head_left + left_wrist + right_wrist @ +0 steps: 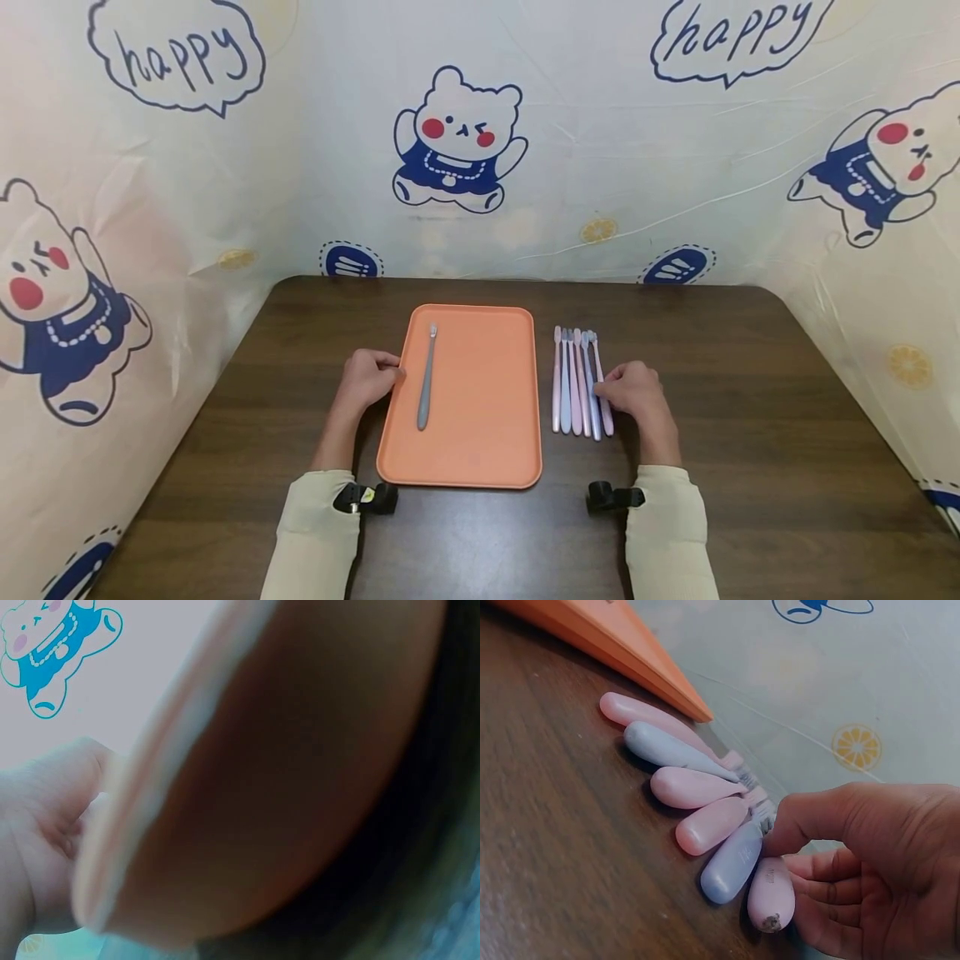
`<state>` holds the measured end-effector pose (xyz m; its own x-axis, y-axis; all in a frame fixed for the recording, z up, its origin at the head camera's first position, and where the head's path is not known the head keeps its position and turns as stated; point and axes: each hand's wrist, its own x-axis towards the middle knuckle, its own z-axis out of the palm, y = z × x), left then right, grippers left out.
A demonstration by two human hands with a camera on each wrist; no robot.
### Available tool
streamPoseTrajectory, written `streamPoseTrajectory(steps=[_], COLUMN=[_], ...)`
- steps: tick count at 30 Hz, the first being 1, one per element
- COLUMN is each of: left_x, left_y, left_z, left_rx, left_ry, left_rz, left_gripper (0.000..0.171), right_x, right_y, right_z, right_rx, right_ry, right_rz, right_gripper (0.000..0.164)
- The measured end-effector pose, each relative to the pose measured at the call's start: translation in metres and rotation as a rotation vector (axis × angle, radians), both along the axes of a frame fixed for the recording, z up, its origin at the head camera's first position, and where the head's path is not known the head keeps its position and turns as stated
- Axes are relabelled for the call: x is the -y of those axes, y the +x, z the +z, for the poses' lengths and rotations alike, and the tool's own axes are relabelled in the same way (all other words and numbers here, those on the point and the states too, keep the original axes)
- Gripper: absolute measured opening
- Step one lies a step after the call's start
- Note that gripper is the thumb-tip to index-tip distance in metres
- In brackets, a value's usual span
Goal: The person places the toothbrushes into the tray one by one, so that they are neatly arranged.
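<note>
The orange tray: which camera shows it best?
The head view: all four corners of the orange tray show. The left wrist view gives only a blurred close-up; the right wrist view, just part of it.

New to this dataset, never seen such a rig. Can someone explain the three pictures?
There is no robot: a person works with two bare hands. The wide picture comes from a camera worn on the head, looking forward and down. The other two come from black wrist cameras, one per arm.

On the brown table lies an orange tray bearing one grey-blue toothbrush. Right of it is a row of six pink and blue toothbrushes.

The left hand holds the tray's left edge; its wrist picture is blurred. The right hand pinches the rightmost pink toothbrush, as its wrist picture shows close up.
</note>
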<state>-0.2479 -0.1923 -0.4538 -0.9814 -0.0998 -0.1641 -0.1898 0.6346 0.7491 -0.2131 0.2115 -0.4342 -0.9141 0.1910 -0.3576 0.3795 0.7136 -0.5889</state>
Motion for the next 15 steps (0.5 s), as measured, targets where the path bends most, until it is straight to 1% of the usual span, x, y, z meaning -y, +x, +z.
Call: streamPoseTrajectory(steps=[4, 9, 15], left_x=[0.000, 0.001, 0.002], left_y=[-0.002, -0.003, -0.002], left_z=[-0.001, -0.003, -0.003], left_rx=[-0.008, -0.017, -0.024], left_ry=[-0.014, -0.010, -0.006], left_rz=[0.000, -0.007, -0.007], left_gripper=[0.030, 0.030, 0.029], right_x=[0.000, -0.005, -0.012], right_y=[-0.001, -0.001, 0.000], right_z=[-0.002, -0.004, 0.002], right_rx=[-0.009, -0.011, -0.036], right_ry=[0.012, -0.008, -0.057], right_rz=[-0.004, 0.003, 0.022], right_gripper=[0.025, 0.027, 0.031])
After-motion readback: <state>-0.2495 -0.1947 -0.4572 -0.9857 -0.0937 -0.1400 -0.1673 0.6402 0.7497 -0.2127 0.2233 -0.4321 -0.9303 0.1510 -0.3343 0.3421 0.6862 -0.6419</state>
